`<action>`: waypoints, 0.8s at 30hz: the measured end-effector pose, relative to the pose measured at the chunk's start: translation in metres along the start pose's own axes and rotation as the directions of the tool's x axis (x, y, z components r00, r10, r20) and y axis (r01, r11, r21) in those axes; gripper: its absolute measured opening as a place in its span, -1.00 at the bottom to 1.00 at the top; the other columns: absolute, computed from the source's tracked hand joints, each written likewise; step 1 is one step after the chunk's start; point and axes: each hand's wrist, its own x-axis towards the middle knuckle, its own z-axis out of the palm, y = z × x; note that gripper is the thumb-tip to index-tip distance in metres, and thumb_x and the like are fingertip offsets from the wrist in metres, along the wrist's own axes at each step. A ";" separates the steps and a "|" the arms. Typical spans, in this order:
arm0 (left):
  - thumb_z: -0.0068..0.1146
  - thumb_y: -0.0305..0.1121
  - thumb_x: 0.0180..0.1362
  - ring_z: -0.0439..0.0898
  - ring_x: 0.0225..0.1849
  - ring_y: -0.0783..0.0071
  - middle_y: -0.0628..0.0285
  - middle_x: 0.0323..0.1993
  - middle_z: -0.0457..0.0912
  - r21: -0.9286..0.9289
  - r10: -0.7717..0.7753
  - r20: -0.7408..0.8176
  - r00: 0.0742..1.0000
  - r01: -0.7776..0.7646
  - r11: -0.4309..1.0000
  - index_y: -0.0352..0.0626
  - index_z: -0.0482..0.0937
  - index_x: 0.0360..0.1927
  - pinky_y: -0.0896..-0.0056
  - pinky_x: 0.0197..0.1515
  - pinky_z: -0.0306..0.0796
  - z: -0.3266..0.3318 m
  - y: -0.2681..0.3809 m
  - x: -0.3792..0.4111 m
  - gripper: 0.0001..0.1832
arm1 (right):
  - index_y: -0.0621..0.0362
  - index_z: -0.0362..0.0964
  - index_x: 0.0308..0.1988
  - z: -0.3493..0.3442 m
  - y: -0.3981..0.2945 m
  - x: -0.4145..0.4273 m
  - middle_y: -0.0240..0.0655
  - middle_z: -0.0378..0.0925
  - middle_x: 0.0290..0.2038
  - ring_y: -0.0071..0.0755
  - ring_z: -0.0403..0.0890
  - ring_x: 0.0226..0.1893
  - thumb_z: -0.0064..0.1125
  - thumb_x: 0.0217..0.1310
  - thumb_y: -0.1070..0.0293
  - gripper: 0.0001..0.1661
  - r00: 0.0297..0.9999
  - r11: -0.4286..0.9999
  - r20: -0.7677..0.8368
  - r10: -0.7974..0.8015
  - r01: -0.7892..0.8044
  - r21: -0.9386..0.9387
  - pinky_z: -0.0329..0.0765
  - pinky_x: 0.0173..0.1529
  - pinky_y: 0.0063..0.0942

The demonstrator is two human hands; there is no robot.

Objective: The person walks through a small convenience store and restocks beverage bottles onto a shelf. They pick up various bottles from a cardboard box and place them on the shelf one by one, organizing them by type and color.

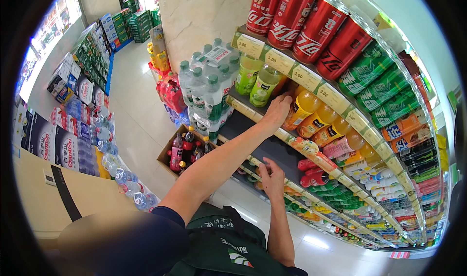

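Note:
My left hand (278, 112) reaches onto the second shelf, between the green-labelled juice bottles (263, 86) and the orange juice bottles (301, 108). Its fingers are beside or on the nearest orange bottle; whether they grip it is hidden. Lower down, my right hand (271, 177) is held by the front edge of a lower shelf (288, 184), fingers partly curled, with no item visible in it. Red Coca-Cola cans (308, 28) stand on the shelf above. Small red-labelled bottles (313, 177) lie or stand on the shelf below the orange juice.
An open cardboard box (168, 166) of dark and pink drink bottles is on the floor at the shelf's end. Shrink-wrapped water bottles (208, 90) are stacked beside the shelf. Large water bottles (126, 175) and cartons (89, 90) line the aisle's far side.

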 end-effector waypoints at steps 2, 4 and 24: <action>-0.23 -0.14 0.43 0.51 0.34 -0.06 -0.20 0.28 0.59 0.031 0.018 0.003 1.000 -0.018 0.999 -0.38 0.46 0.39 0.20 0.40 0.28 -0.001 0.003 -0.003 -0.37 | 0.32 0.60 0.16 0.001 0.004 -0.002 -0.31 0.67 -0.39 -0.56 0.60 -0.42 0.29 0.42 0.33 -0.58 1.000 1.000 0.007 0.012 -0.012 -0.021 0.57 -0.28 -0.48; -0.24 -0.13 0.43 0.52 0.32 -0.05 -0.20 0.26 0.60 0.088 0.040 0.024 0.999 -0.042 0.995 -0.39 0.46 0.38 0.20 0.38 0.29 0.001 0.016 -0.011 -0.37 | 0.31 0.59 0.16 0.002 0.013 -0.005 -0.32 0.67 -0.38 -0.56 0.60 -0.42 0.30 0.42 0.33 -0.58 1.000 1.000 0.003 0.013 -0.013 -0.017 0.56 -0.28 -0.48; -0.09 -0.46 0.39 0.59 0.18 0.39 0.13 0.10 0.70 0.191 0.227 -0.086 0.970 -0.207 0.959 -0.38 0.62 0.19 0.40 0.31 0.38 -0.071 0.022 -0.111 -0.60 | 0.39 0.52 0.22 0.003 -0.052 0.026 0.01 0.74 -0.10 -0.13 0.77 -0.14 0.25 0.43 0.30 -0.50 0.970 0.976 -0.117 -0.213 0.218 0.029 0.66 -0.08 -0.28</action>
